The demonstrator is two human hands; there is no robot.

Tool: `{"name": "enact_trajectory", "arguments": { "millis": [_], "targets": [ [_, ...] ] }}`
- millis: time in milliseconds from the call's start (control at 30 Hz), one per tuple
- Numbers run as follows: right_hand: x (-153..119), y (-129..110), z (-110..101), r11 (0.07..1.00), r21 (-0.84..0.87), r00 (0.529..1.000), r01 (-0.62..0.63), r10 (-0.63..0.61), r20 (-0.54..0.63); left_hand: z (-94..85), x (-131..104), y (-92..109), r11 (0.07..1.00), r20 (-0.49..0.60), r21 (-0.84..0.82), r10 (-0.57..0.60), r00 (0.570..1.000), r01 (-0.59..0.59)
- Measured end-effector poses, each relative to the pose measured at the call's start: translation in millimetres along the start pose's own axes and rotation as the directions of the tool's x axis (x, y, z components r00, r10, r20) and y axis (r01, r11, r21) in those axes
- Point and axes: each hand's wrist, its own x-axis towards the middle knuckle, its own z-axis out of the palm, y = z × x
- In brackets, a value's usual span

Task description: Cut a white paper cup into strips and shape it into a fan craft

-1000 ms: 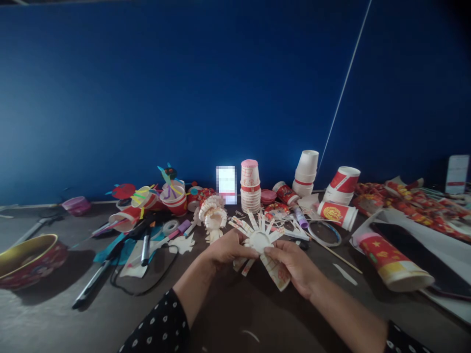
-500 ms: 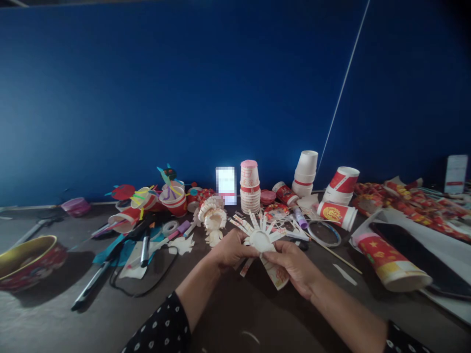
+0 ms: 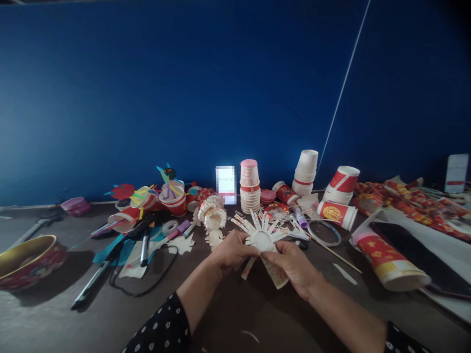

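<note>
A paper cup cut into strips [image 3: 262,240] is held above the table, its round base in the middle and narrow strips fanned out around it. My left hand [image 3: 234,251] pinches its left side between thumb and fingers. On the right side, my right hand [image 3: 294,264] grips it, the thumb close to the base. One wider uncut piece with a printed pattern [image 3: 275,275] hangs down beside my right fingers. Just beyond my left hand lies a curled white cut-paper shape [image 3: 214,219].
Stacked cups [image 3: 250,189] stand behind my hands. Pens, a black cable [image 3: 142,295] and a patterned bowl [image 3: 25,267] lie left. To the right are a red and yellow cup [image 3: 390,262], a dark phone [image 3: 419,255], a wooden stick [image 3: 342,260] and red scraps.
The cut cup has shifted and tilted very slightly in my fingers. Both hands keep their hold in nearly the same place.
</note>
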Motion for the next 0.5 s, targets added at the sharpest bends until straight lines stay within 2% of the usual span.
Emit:
{"name": "enact_trajectory", "arguments": {
  "millis": [200, 400, 500],
  "targets": [
    [-1, 4, 2, 0.997, -0.072, 0.998, 0.039, -0.043, -0.045, 0.4, -4, 3, 0.995, 0.080, -0.096, 0.017, 0.997, -0.009],
    [0, 6, 4, 0.993, -0.114, 0.994, 0.025, -0.036, -0.101, 3.2, -7, 10, 0.997, 0.082, -0.025, 0.079, 0.993, -0.077],
    [0, 4, 4, 0.992, -0.123, 0.995, 0.016, -0.028, -0.092, 1.9, -7, 11, 0.996, 0.106, 0.010, 0.088, 0.990, -0.089]
  ]
}}
